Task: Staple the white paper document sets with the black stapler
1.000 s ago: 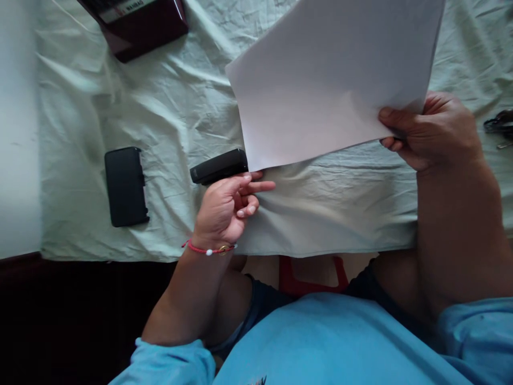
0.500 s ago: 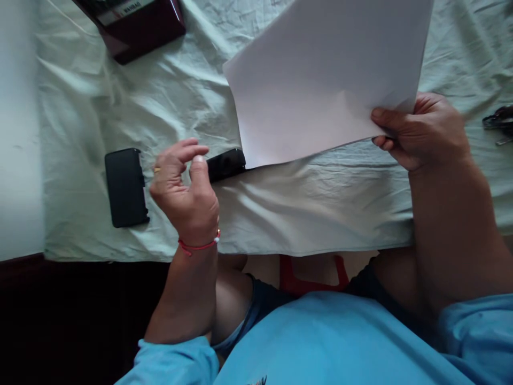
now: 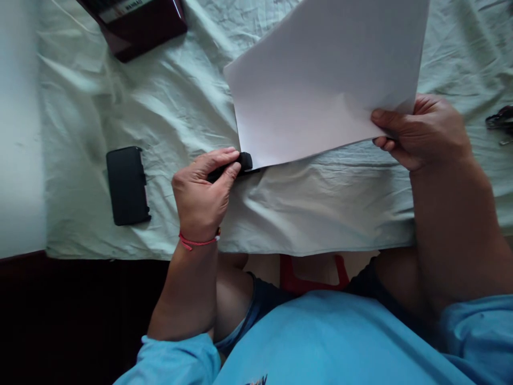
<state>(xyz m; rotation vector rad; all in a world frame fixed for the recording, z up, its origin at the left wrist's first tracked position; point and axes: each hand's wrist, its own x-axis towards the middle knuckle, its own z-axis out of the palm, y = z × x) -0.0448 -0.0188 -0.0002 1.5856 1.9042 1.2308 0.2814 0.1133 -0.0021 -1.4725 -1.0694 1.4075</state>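
Note:
My left hand [image 3: 206, 190], with a red string bracelet at the wrist, is closed around a black stapler [image 3: 245, 160] lying on the cloth. The stapler's front end meets the lower left corner of some white paper sheets [image 3: 320, 91], and its thin base shows just below their edge. Most of the stapler's body is hidden under my fingers. At the right, my right hand [image 3: 420, 131] pinches the sheets by their lower right corner, thumb on top and fingers beneath. The sheets slant up and away from me. How many there are, I cannot tell.
A pale green cloth [image 3: 320, 214] covers the table, creased all over. On it, a black phone-like case [image 3: 128, 186] lies left of my left hand. A dark red glossy box [image 3: 148, 29] stands at the back left. Some small dark item [image 3: 500, 118] lies at the right edge.
My left hand has come down and to the right, and its raised fingers have closed on the stapler. The stapler sits slightly further right at the paper's corner. My right hand has hardly moved.

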